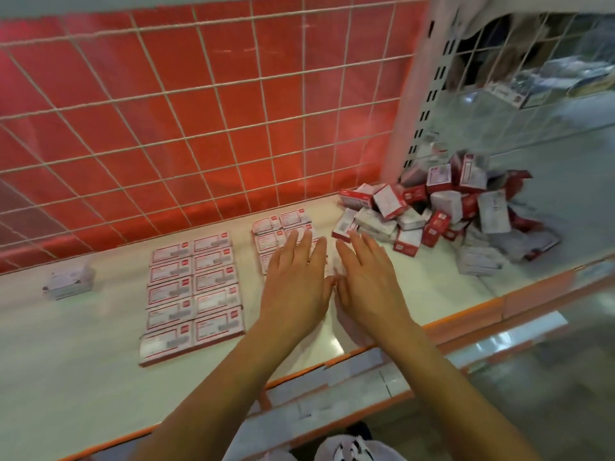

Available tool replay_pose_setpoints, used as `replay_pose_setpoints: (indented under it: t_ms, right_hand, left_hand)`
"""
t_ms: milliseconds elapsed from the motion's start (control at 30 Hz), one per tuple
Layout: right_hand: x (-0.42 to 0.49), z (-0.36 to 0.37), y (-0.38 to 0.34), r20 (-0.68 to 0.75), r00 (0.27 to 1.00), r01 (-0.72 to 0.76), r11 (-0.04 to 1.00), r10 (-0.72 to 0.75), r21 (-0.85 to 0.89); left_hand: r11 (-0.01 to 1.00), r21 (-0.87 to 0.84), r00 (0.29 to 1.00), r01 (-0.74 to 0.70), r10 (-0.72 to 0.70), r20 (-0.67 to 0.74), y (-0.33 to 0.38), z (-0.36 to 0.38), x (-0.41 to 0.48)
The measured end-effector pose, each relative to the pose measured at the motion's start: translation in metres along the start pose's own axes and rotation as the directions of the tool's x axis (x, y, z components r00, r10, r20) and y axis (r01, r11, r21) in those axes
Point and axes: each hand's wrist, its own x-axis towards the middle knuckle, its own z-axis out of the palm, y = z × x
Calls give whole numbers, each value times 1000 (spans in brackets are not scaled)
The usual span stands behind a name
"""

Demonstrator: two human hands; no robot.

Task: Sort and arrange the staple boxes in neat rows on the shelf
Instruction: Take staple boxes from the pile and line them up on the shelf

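Both hands, left hand [294, 281] and right hand [369, 282], lie flat, fingers straight, on rowed staple boxes [276, 227] on the shelf [83, 361]. A neat block [193, 294] sits at nine o'clock, a jumbled pile [449, 211] at two.

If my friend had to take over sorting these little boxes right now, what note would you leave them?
Left hand: open, fingers straight, flat over the second block.
Right hand: open, fingers straight, at that block's right edge.
Done: the first block, two columns of five, lies in neat rows on the shelf.
In progress: the second block, partly hidden by the hands; whether they touch it is unclear.
Left: the jumbled pile at the shelf's right end is unsorted. A small pale stack sits alone at the far left.
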Motion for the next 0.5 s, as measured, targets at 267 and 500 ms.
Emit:
replay_pose_setpoints:
  t_ms: [267, 500]
  right_hand:
    - [26, -21, 68, -68, 997, -29, 997, 34, 68]
    - [62, -23, 91, -220, 973, -68, 997, 76, 42]
  left_hand:
    - [1000, -12, 999, 6, -6, -44, 48, 11, 50]
    - [997, -2, 991, -75, 74, -110, 66, 14, 88]
